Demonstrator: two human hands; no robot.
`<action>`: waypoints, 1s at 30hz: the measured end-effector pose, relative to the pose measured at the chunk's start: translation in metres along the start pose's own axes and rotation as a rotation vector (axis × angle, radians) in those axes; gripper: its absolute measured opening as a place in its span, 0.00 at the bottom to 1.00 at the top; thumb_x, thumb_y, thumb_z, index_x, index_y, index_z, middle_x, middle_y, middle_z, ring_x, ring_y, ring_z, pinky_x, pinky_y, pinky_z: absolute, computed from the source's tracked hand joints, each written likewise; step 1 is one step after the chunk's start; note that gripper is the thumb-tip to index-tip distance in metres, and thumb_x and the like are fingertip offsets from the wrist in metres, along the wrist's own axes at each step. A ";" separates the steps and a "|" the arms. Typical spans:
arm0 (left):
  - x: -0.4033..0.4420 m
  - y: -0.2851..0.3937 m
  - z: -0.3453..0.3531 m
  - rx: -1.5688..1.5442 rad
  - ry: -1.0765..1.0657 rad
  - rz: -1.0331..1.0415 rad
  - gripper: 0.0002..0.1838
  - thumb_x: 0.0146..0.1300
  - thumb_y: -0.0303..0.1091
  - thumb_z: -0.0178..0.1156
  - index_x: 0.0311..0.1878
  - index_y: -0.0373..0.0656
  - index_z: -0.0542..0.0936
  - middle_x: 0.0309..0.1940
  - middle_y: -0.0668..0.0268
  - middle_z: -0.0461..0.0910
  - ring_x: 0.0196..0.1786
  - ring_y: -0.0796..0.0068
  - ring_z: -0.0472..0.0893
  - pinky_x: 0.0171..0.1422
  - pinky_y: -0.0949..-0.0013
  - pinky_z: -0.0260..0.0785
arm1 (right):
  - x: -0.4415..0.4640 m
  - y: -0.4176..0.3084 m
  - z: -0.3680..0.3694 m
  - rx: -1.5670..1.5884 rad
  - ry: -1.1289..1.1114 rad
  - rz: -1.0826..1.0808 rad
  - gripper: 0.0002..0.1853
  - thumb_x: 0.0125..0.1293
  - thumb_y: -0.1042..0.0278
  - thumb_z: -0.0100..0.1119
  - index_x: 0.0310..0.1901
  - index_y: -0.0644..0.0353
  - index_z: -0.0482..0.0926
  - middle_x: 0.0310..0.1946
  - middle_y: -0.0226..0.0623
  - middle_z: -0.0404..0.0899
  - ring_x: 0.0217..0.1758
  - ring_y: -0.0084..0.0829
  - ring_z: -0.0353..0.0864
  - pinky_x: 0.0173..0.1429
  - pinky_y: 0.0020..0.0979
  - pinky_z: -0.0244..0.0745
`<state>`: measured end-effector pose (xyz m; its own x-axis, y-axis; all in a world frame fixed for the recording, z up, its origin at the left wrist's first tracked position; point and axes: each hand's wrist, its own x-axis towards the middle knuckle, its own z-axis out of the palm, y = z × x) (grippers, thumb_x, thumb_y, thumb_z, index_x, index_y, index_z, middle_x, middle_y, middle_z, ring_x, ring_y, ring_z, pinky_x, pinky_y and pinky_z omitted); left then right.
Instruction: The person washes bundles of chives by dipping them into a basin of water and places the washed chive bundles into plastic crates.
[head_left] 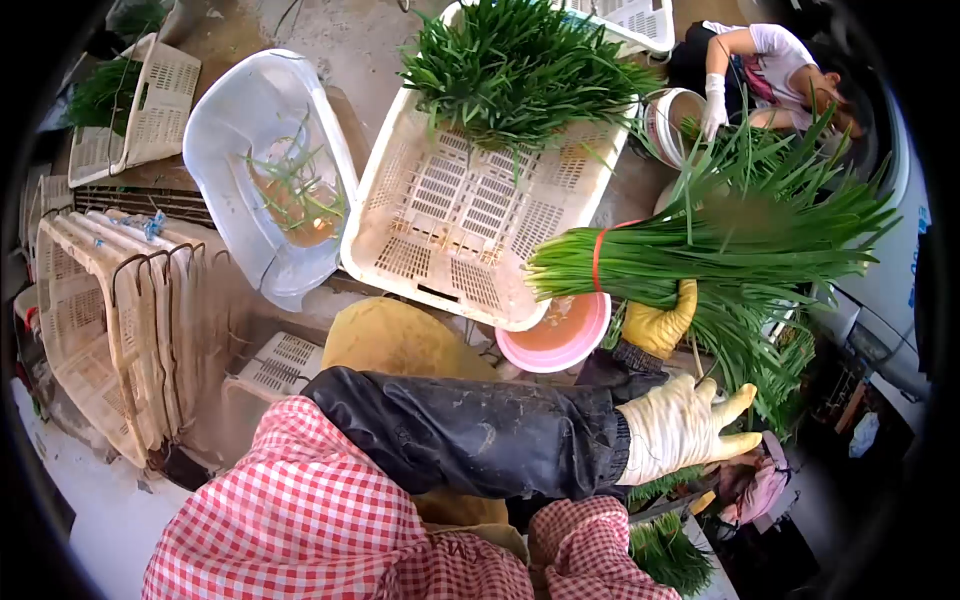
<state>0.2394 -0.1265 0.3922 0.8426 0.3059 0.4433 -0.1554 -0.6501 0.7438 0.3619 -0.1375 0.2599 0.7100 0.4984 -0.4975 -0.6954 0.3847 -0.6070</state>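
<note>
A large bunch of long green leafy stalks (720,245) lies on its side at the right, a red band (598,258) around its pale end. My right hand (658,325), in a yellow glove, grips it from below, its fingers partly hidden behind the leaves. Crossing over my right arm, my left hand (685,428) reaches rightward in a whitish glove with yellow fingertips. Its fingers are spread, just below the bunch, holding nothing visible. A pink-rimmed basin (553,362) of brownish water sits under the bunch's banded end.
A cream crate (462,215) holds loose greens (520,70) at its far end. Left of it stands a white tub (225,135) with murky water. Stacked crates (105,330) stand at left. A co-worker (770,70) bends near a white bucket (660,125) at upper right.
</note>
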 end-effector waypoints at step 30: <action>0.053 0.061 0.202 -1.815 0.000 -1.111 0.24 0.57 0.37 0.66 0.55 0.40 0.74 0.47 0.58 0.79 0.47 0.63 0.80 0.55 0.55 0.74 | -0.204 -0.132 -0.162 0.936 -0.230 0.009 0.41 0.62 0.43 0.58 0.68 0.64 0.59 0.69 0.42 0.60 0.70 0.42 0.60 0.71 0.43 0.59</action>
<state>0.3786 -0.2903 0.3600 0.9114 -0.0073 -0.4115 0.0824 0.9828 0.1651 0.3268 -0.4161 0.3412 0.7340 0.6063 -0.3059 -0.5785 0.7942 0.1861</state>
